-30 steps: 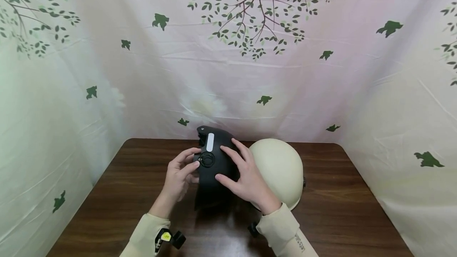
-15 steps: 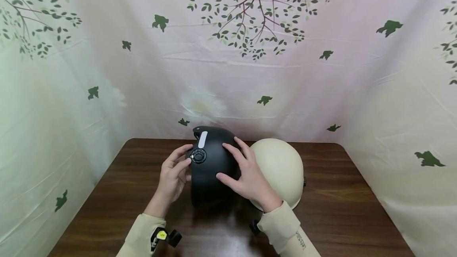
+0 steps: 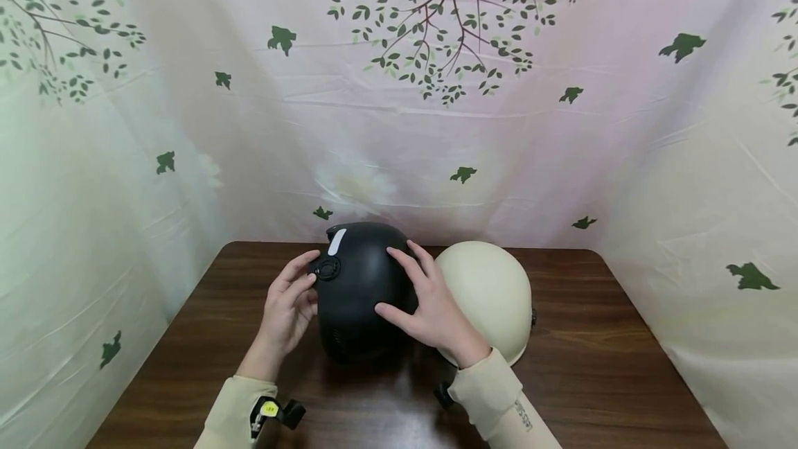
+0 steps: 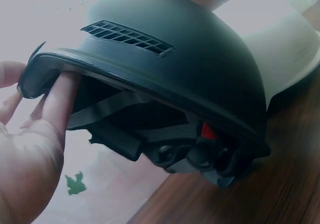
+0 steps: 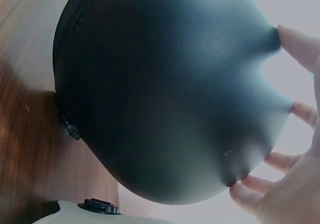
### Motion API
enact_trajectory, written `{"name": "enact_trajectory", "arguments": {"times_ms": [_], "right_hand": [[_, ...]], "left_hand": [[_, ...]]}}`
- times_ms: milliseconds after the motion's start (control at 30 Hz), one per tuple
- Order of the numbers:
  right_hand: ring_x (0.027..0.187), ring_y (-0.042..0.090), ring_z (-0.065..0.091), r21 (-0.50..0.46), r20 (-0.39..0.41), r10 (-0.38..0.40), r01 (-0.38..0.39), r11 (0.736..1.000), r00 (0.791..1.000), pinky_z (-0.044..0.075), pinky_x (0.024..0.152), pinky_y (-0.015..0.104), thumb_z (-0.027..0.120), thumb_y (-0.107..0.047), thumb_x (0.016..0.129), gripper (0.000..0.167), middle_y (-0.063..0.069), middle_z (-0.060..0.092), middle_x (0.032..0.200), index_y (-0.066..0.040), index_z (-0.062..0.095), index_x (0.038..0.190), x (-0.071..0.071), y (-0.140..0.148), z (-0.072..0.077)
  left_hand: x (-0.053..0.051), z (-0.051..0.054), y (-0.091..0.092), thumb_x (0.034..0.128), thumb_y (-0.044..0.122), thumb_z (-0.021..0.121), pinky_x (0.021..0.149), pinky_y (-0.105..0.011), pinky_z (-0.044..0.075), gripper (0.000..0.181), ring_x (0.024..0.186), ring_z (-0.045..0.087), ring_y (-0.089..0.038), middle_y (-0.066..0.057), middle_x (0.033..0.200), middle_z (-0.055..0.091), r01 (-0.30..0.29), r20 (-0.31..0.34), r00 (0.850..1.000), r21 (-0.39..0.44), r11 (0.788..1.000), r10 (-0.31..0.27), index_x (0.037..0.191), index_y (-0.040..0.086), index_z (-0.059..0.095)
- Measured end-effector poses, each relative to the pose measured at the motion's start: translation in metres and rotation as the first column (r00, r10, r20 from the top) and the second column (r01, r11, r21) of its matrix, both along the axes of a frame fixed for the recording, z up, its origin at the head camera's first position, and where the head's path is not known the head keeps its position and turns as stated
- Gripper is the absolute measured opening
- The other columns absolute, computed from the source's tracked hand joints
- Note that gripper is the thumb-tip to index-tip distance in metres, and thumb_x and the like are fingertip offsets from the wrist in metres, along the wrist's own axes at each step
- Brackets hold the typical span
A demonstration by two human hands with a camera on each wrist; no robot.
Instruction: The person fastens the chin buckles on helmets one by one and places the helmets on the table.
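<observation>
A black helmet [image 3: 361, 296] stands tilted on the table, its underside turned toward the left in the head view. My left hand [image 3: 287, 307] grips its left rim beside a round black fitting [image 3: 327, 268], and in the left wrist view a finger reaches inside the rim. Dark straps [image 4: 120, 141] and a red piece [image 4: 208, 130] show within the shell. My right hand [image 3: 430, 296] rests spread fingertips on the crown, seen also in the right wrist view. Just right of the black helmet, behind that hand, sits a cream helmet [image 3: 489, 289], dome up.
The dark wood-grain table [image 3: 598, 352] extends to both sides of the helmets. A pale curtain [image 3: 399, 137] printed with branches and green birds hangs behind the table and along its sides. Small black cameras [image 3: 289, 413] are worn at the wrists.
The black helmet has rolled leftward, bringing its white strip and round fitting to the left and exposing more of the crown. My left hand moved left with the rim; my right hand stayed nearly still.
</observation>
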State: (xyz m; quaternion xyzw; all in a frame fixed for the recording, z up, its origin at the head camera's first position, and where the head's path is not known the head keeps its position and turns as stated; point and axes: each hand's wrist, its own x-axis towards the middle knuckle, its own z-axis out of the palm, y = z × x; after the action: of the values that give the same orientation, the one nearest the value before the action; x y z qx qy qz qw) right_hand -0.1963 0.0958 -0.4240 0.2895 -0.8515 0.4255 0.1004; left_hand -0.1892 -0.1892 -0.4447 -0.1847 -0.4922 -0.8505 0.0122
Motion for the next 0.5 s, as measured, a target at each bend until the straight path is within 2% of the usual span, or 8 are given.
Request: {"name": "enact_trajectory", "arguments": {"times_ms": [100, 167, 233, 333, 400, 500], "right_hand": [[0.158, 0.033, 0.021, 0.013, 0.002, 0.001, -0.001, 1.000, 1.000, 0.040, 0.113, 0.063, 0.078, -0.050, 0.092, 0.085, 0.009, 0.016, 0.174, -0.039, 0.033, 0.163, 0.000, -0.001, 0.001], [0.158, 0.033, 0.021, 0.019, 0.000, 0.001, -0.001, 1.000, 1.000, 0.040, 0.113, 0.063, 0.078, -0.051, 0.092, 0.085, 0.010, 0.015, 0.174, -0.039, 0.033, 0.163, 0.000, -0.002, 0.001], [0.158, 0.033, 0.020, 0.020, -0.002, 0.003, -0.003, 1.000, 1.000, 0.040, 0.113, 0.063, 0.078, -0.051, 0.092, 0.085, 0.010, 0.015, 0.173, -0.038, 0.033, 0.163, 0.001, -0.002, 0.000], [0.158, 0.033, 0.020, 0.014, -0.003, 0.006, -0.006, 1.000, 1.000, 0.041, 0.113, 0.063, 0.079, -0.051, 0.092, 0.086, 0.009, 0.015, 0.173, -0.039, 0.033, 0.163, 0.001, -0.002, -0.001], [0.158, 0.034, 0.021, 0.007, 0.003, 0.005, -0.005, 1.000, 1.000, 0.041, 0.112, 0.063, 0.079, -0.051, 0.092, 0.085, 0.009, 0.015, 0.173, -0.040, 0.033, 0.163, 0.001, -0.002, -0.002], [0.157, 0.035, 0.022, -0.002, 0.020, -0.002, 0.002, 1.000, 1.000, 0.042, 0.111, 0.064, 0.079, -0.052, 0.092, 0.085, 0.010, 0.014, 0.173, -0.042, 0.032, 0.163, 0.002, -0.002, -0.002]], "left_hand": [[0.001, 0.004, -0.003, 0.1120, 0.013, 0.051, 0.061, -0.024, 0.057, 0.045, 0.076, 0.064, -0.010, -0.004, 0.113, 0.063, -0.083, 0.018, 0.996, -0.145, 0.986, 0.086, 0.154, -0.001, 0.042], [0.002, 0.006, -0.004, 0.1118, 0.018, 0.052, 0.061, -0.026, 0.058, 0.045, 0.077, 0.064, -0.011, -0.003, 0.113, 0.065, -0.151, 0.020, 0.987, -0.271, 0.951, 0.162, 0.153, 0.002, 0.045], [0.003, 0.009, -0.006, 0.1117, 0.020, 0.053, 0.065, -0.030, 0.060, 0.042, 0.082, 0.066, -0.014, -0.003, 0.117, 0.067, -0.217, 0.003, 0.972, -0.391, 0.895, 0.236, 0.151, 0.006, 0.051], [0.004, 0.013, -0.008, 0.1115, 0.019, 0.053, 0.074, -0.032, 0.060, 0.039, 0.094, 0.067, -0.016, -0.006, 0.126, 0.065, -0.300, -0.067, 0.948, -0.523, 0.798, 0.312, 0.149, 0.009, 0.057], [0.004, 0.015, -0.009, 0.1111, 0.016, 0.053, 0.080, -0.029, 0.058, 0.038, 0.102, 0.065, -0.015, -0.008, 0.133, 0.062, -0.347, -0.136, 0.934, -0.569, 0.745, 0.330, 0.148, 0.009, 0.059], [0.003, 0.017, -0.008, 0.1102, 0.012, 0.055, 0.086, -0.022, 0.055, 0.037, 0.110, 0.063, -0.011, -0.011, 0.142, 0.058, -0.412, -0.251, 0.911, -0.596, 0.689, 0.328, 0.146, 0.008, 0.061]]}}
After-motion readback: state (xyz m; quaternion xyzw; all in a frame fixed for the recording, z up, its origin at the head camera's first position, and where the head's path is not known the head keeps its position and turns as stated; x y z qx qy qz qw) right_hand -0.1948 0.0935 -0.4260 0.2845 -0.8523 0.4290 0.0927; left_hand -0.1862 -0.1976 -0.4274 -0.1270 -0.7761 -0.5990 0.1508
